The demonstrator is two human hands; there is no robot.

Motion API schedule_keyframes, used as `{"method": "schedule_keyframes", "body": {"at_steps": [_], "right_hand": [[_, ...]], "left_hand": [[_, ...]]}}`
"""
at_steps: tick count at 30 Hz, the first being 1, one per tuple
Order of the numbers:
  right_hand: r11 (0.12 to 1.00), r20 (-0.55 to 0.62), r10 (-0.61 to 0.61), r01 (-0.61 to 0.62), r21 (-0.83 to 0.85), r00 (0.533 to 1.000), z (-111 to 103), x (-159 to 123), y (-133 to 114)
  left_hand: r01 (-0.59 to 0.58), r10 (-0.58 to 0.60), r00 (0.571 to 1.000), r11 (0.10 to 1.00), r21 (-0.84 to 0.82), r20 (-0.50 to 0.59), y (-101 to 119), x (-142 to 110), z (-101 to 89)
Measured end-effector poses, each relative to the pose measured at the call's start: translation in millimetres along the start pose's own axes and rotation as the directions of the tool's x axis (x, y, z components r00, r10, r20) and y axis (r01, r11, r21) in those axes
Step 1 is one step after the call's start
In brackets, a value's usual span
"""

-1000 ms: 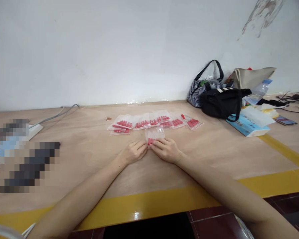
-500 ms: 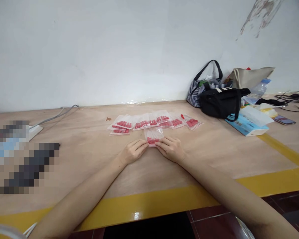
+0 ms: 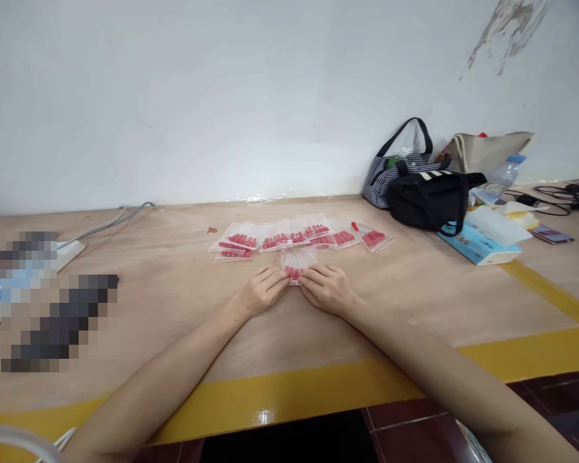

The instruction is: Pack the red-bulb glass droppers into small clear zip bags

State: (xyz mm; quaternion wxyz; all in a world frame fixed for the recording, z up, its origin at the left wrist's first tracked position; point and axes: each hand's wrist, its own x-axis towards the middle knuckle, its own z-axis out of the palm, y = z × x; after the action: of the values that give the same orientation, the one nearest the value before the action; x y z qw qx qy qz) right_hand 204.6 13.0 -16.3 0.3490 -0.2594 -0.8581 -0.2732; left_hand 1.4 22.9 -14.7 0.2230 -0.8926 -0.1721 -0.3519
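A small clear zip bag [image 3: 299,258] with several red pieces in it lies on the table in front of me. My left hand [image 3: 264,289] pinches its near left corner, fingers closed together. At the near right corner, my right hand [image 3: 329,288] grips the same bag between thumb and fingers. The fingertips cover part of the bag's near edge and some red pieces. Just beyond lie more zip bags [image 3: 277,241] of red pieces, overlapping in a row. One bag [image 3: 375,238] at the row's right end has a red-tipped piece sticking out at its top.
Back right stand a striped bag [image 3: 379,177], a black bag [image 3: 427,199] and a blue tissue pack [image 3: 485,241]. A phone [image 3: 552,234] and cables [image 3: 567,193] lie farther right. Blurred-out dark objects [image 3: 60,325] lie left. Yellow tape [image 3: 270,392] lines the table's near edge.
My fingers have shifted slightly inward along the bag's near edge, covering a little more of the red pieces. The whole view has moved slightly; the other bags stay put.
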Motion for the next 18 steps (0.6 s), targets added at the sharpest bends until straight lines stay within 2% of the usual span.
{"method": "schedule_keyframes", "body": {"at_steps": [5, 9, 14, 18], "right_hand": [[0.999, 0.023, -0.036, 0.036, -0.001, 0.999, 2.5, 3.1, -5.1], [0.998, 0.061, -0.05, 0.053, -0.039, 0.997, -1.0, -5.6, 2.9], [0.997, 0.074, 0.021, -0.015, -0.075, 0.997, -12.0, -23.4, 23.6], [0.988, 0.125, 0.153, -0.153, -0.01, 0.98, -14.2, -27.2, 28.3]], "left_hand": [[-0.008, 0.008, 1.0, 1.0, -0.012, 0.004, 2.9, 1.4, 0.0], [0.006, -0.006, 1.0, 1.0, -0.001, -0.004, 4.6, 2.0, -3.6], [0.017, -0.017, 0.999, 1.0, 0.011, -0.031, 2.1, 2.4, -11.1], [0.059, -0.06, 0.998, 0.998, -0.036, -0.021, 1.3, 0.4, -11.5]]}}
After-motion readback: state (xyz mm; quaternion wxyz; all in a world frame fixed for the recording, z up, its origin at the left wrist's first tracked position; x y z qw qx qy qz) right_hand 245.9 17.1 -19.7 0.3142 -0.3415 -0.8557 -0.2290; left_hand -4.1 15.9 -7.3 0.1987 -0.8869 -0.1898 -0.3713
